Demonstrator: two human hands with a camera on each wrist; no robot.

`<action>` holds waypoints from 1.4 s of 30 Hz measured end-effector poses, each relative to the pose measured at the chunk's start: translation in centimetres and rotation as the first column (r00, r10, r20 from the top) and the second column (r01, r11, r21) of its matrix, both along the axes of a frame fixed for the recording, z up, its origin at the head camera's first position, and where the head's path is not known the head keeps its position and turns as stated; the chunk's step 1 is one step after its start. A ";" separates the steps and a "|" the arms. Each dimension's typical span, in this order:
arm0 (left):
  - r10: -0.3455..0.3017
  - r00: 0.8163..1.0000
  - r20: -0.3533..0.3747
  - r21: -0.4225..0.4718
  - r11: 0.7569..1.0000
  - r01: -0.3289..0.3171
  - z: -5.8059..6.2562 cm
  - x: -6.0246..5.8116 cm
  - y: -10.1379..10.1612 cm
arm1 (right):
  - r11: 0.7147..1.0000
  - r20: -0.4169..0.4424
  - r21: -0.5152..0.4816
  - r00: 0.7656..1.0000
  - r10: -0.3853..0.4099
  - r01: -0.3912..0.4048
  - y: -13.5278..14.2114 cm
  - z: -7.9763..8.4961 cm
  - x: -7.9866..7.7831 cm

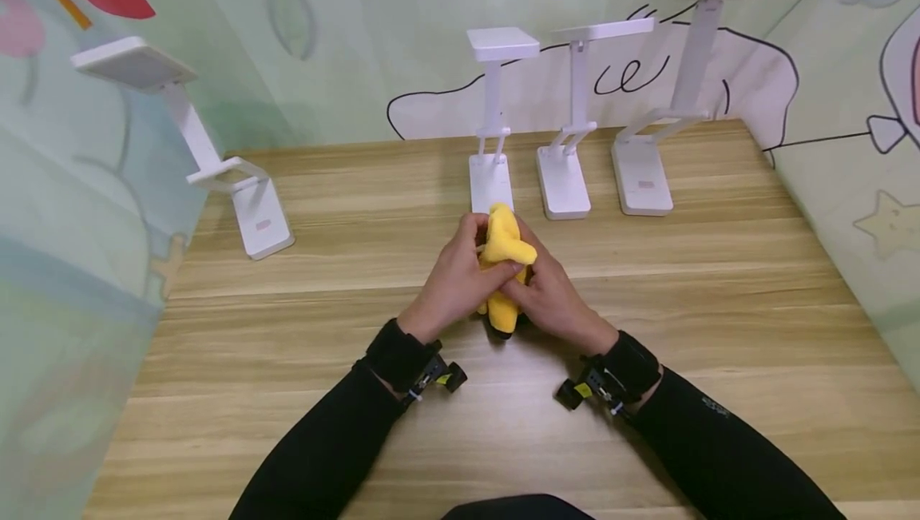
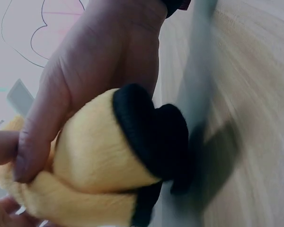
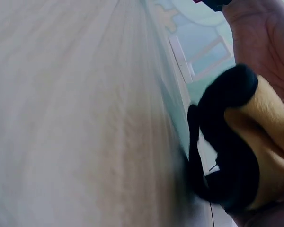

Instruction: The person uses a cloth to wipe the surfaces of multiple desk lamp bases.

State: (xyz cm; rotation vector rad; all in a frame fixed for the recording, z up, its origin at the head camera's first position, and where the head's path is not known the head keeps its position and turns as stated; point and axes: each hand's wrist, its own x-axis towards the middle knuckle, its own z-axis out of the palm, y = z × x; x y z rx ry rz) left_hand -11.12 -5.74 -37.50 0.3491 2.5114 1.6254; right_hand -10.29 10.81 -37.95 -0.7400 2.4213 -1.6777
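Note:
A small yellow plush toy point(image 1: 505, 242) with black ends is held between both hands above the middle of the table. From its left side my left hand point(image 1: 454, 276) grips it, thumb lying across the front. My right hand point(image 1: 559, 296) holds the other side, its thumb close to the left one. In the left wrist view, the plush toy's yellow body point(image 2: 92, 146) and black ends point(image 2: 146, 132) hang close over the tabletop. The right wrist view shows its black ends point(image 3: 232, 156) and part of the right palm point(image 3: 270, 47). Most fingertips are hidden behind the toy.
Behind the hands stand three white desk lamps: one point(image 1: 491, 180), a second point(image 1: 564, 184) and a taller third point(image 1: 642, 176). Another white lamp point(image 1: 262, 220) stands at the back left. The wooden table point(image 1: 345, 240) meets printed wall panels point(image 1: 331, 41) at back and sides.

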 end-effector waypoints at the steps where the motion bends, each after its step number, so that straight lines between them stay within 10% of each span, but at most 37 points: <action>1: -0.010 1.000 -0.002 -0.014 1.000 0.009 0.0 0.0 -0.1 | 1.000 -0.003 -0.013 1.000 -0.010 0.010 0.0 0.0 0.0; 11: -0.028 0.995 -0.091 -0.297 0.955 0.000 0.3 -1.5 -3.5 | 0.991 0.009 -0.051 0.993 -0.120 0.120 0.7 -0.3 -0.4; 20: 0.134 0.968 -0.215 -0.507 0.831 -0.227 -0.3 -4.3 -11.5 | 0.969 -0.004 0.114 0.975 -0.222 0.221 1.7 0.4 -0.4; 27: 0.245 0.930 -0.272 -0.572 0.736 -0.361 -0.8 -5.4 -15.9 | 0.963 0.009 0.188 0.981 -0.196 0.191 3.2 -2.6 -1.4; 42: 0.399 0.875 -0.275 -0.663 0.580 -0.473 -1.5 -5.7 -22.5 | 0.965 -0.016 0.247 0.996 -0.083 0.084 2.5 -2.8 -1.2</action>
